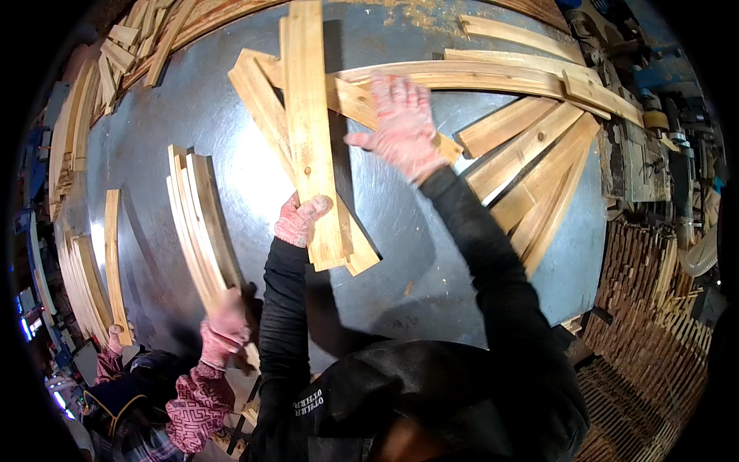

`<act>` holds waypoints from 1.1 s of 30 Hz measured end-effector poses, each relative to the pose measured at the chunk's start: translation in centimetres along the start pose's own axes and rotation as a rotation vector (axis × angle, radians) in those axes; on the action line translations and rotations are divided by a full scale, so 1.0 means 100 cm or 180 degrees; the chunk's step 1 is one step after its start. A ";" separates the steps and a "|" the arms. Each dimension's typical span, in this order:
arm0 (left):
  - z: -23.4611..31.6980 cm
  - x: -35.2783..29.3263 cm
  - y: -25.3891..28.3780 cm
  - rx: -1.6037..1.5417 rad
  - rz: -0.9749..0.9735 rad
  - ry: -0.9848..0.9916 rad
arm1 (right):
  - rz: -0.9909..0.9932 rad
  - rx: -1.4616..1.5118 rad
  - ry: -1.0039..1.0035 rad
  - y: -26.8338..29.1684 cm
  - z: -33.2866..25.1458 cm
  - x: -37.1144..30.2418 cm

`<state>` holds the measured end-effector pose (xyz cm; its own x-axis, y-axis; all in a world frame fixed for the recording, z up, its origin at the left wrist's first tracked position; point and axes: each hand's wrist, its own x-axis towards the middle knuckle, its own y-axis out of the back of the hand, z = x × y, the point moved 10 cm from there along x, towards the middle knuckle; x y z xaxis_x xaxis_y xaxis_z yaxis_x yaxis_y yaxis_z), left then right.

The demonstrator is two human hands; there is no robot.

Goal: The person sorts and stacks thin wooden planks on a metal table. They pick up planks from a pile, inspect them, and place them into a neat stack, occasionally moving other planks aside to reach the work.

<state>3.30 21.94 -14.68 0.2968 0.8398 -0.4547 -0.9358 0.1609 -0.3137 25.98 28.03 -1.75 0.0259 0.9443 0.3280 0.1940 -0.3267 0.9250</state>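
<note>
My left hand (300, 219), in a pink-white work glove, grips the near end of a long flat wooden slat (310, 115) that points away from me over the grey metal table (400, 254). More slats (265, 115) lie crossed beneath it. My right hand (400, 127), gloved the same way, rests with fingers spread on a slat (358, 100) lying across the pile, beside a long curved strip (477, 73). Both my sleeves are black.
A co-worker's gloved hand (225, 319) at the lower left holds a bundle of curved strips (202, 223). More slats fan out at the right (539, 169). Stacks line the left edge (77, 269) and far edge (146, 38). Machinery (654, 154) stands at the right.
</note>
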 end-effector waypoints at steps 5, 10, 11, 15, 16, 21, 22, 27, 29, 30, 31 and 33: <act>0.008 -0.047 -0.003 0.0031 0.0395 -0.0046 | -0.1555 -0.0012 -0.0177 -0.039 0.030 -0.016; -0.004 -0.098 0.029 0.0201 0.1122 -0.0117 | -0.1722 0.2635 -0.1504 -0.038 0.023 -0.052; -0.004 -0.103 0.031 0.0344 0.1301 0.0029 | -0.1899 0.3525 -0.1567 -0.034 0.000 -0.069; -0.042 -0.086 0.047 -0.0173 0.1320 0.0190 | -0.2332 0.2731 -0.0523 -0.002 -0.094 -0.128; -0.046 -0.083 0.039 -0.0518 0.1233 0.0098 | -0.1972 0.1509 -0.0222 -0.016 -0.105 -0.163; -0.027 -0.075 0.019 -0.0303 0.1158 -0.0153 | -0.0933 0.0680 0.0972 0.028 0.003 -0.049; -0.019 -0.076 0.010 -0.0521 0.1062 -0.0222 | -0.0217 -0.0269 0.1060 0.033 0.056 -0.015; -0.019 -0.098 0.058 0.0067 0.1111 -0.0378 | -0.1842 -0.1626 0.0080 0.010 0.244 0.045; 0.003 -0.111 0.072 0.0557 0.1179 0.0020 | -0.1874 -0.1458 0.0110 -0.002 0.249 0.050; 0.007 -0.121 0.087 0.0801 0.1234 0.0252 | -0.2144 -0.1130 0.0011 -0.002 0.238 0.055; 0.006 -0.133 0.107 0.1165 0.1357 0.0447 | -0.2425 -0.0769 -0.0081 0.000 0.218 0.057; 0.033 -0.150 0.124 0.1548 0.1631 0.0216 | -0.3310 -0.0546 -0.0323 0.009 0.171 0.046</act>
<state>-13.40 13.00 -9.00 -0.2071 0.8401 -0.5013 -0.9350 -0.0192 0.3541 43.08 32.77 -2.73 0.0101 0.7590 -0.6511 0.0270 0.6506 0.7589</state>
